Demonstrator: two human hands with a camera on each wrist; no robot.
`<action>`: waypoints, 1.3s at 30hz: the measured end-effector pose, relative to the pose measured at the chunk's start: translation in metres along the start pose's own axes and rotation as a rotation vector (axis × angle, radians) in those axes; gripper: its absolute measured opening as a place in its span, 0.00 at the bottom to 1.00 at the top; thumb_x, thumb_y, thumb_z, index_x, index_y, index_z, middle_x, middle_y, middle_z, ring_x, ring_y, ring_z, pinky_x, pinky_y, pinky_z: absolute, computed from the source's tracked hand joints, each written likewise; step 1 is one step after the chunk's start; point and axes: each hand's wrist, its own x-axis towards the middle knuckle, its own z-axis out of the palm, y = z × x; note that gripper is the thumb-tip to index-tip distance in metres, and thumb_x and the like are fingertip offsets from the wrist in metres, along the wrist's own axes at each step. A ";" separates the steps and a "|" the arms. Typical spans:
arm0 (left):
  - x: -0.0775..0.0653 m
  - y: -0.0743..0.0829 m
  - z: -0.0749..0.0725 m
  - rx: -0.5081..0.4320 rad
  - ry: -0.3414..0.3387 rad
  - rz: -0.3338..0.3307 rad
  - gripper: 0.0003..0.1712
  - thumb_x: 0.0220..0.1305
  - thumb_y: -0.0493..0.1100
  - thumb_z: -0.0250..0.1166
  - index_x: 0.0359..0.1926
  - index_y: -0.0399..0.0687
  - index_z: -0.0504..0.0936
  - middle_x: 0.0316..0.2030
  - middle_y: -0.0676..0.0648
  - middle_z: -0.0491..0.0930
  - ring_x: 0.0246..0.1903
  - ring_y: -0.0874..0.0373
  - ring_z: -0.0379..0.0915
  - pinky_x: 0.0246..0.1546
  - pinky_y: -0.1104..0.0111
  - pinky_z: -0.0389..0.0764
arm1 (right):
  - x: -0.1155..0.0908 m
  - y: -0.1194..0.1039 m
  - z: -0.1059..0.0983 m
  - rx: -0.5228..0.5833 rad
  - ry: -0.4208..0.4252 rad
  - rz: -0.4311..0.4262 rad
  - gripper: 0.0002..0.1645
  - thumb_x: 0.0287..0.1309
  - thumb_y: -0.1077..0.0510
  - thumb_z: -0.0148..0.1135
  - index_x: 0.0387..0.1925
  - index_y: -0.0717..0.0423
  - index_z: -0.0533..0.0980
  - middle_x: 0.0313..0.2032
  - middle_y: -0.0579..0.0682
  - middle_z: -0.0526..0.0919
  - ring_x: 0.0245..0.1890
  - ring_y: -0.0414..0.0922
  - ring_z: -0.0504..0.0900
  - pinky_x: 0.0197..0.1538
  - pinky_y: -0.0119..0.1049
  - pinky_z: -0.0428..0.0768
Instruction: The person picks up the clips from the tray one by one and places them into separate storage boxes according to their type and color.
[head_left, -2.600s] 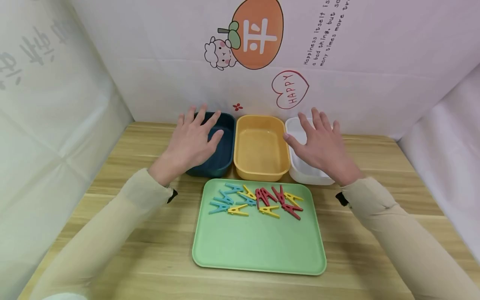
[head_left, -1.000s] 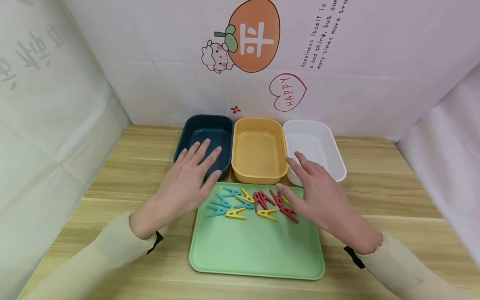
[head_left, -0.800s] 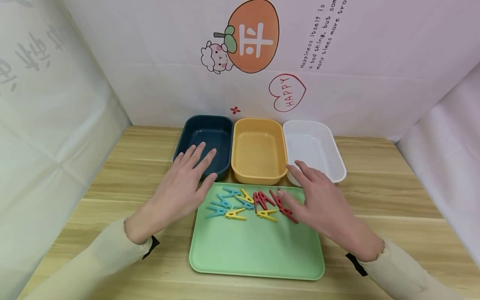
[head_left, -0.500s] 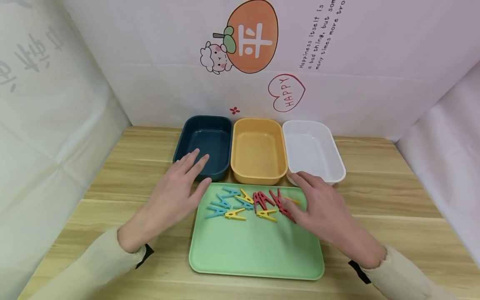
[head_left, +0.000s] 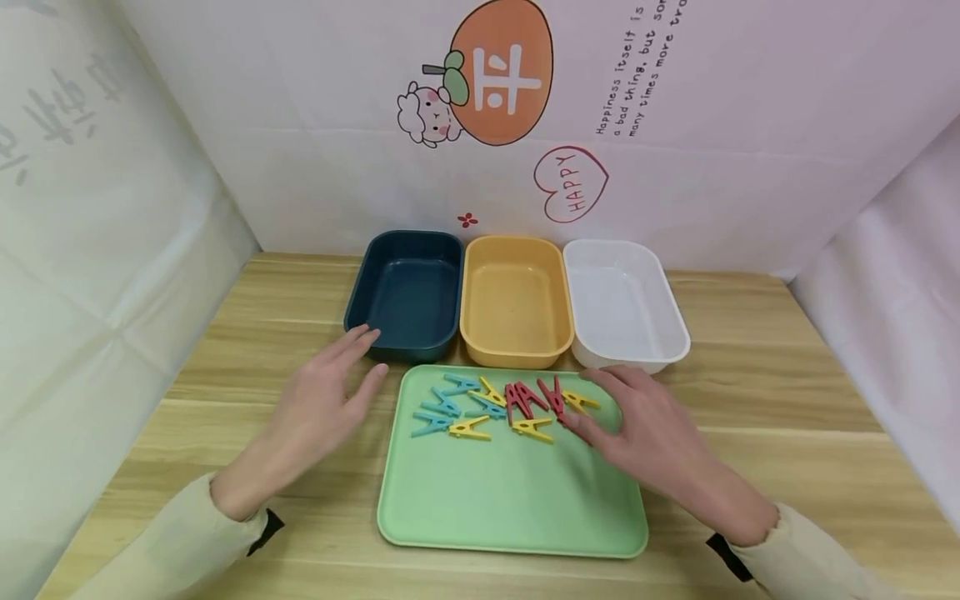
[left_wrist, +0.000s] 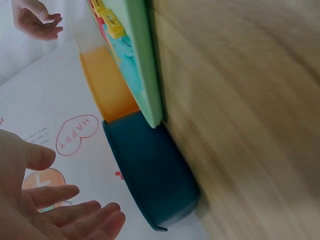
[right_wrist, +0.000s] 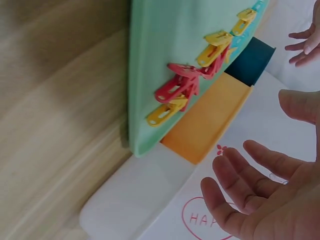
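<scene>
Red clothespins, yellow clothespins and light blue clothespins lie along the far half of a green tray. My right hand is over the tray's right side, its thumb overlapping a red clothespin in the head view. The right wrist view shows this hand with parted, slightly bent fingers, apart from the clothespins and holding nothing. To the left of the tray, my left hand hovers near the front of a dark blue bin. Its fingers are loose and hold nothing.
A yellow-orange bin stands beside the dark blue one, and a white bin is to its right, all behind the tray. The wooden table ends at a white printed cloth at the back.
Both hands have drawn back toward me from over the bins. The left has gone down and left off the dark blue bin; the right has lowered over the tray's right side.
</scene>
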 end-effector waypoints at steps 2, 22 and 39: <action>-0.002 -0.004 -0.001 -0.018 0.023 -0.015 0.29 0.81 0.50 0.59 0.73 0.39 0.74 0.72 0.35 0.71 0.69 0.36 0.70 0.65 0.40 0.73 | -0.001 0.002 0.000 0.003 -0.003 -0.008 0.33 0.60 0.44 0.78 0.59 0.60 0.83 0.55 0.59 0.84 0.55 0.59 0.82 0.53 0.60 0.81; -0.013 -0.020 0.009 -0.054 0.006 -0.047 0.22 0.74 0.41 0.68 0.63 0.36 0.83 0.53 0.37 0.85 0.41 0.50 0.83 0.36 0.57 0.85 | -0.015 0.025 0.016 0.049 -0.162 0.136 0.23 0.51 0.53 0.85 0.49 0.54 0.88 0.43 0.49 0.87 0.37 0.46 0.80 0.38 0.46 0.80; -0.009 -0.039 0.006 -0.354 0.311 -0.171 0.18 0.71 0.35 0.70 0.59 0.31 0.85 0.38 0.40 0.78 0.40 0.51 0.79 0.39 0.80 0.80 | -0.017 0.033 0.027 0.100 -0.135 0.176 0.19 0.45 0.57 0.88 0.41 0.55 0.90 0.39 0.49 0.89 0.39 0.48 0.80 0.43 0.50 0.79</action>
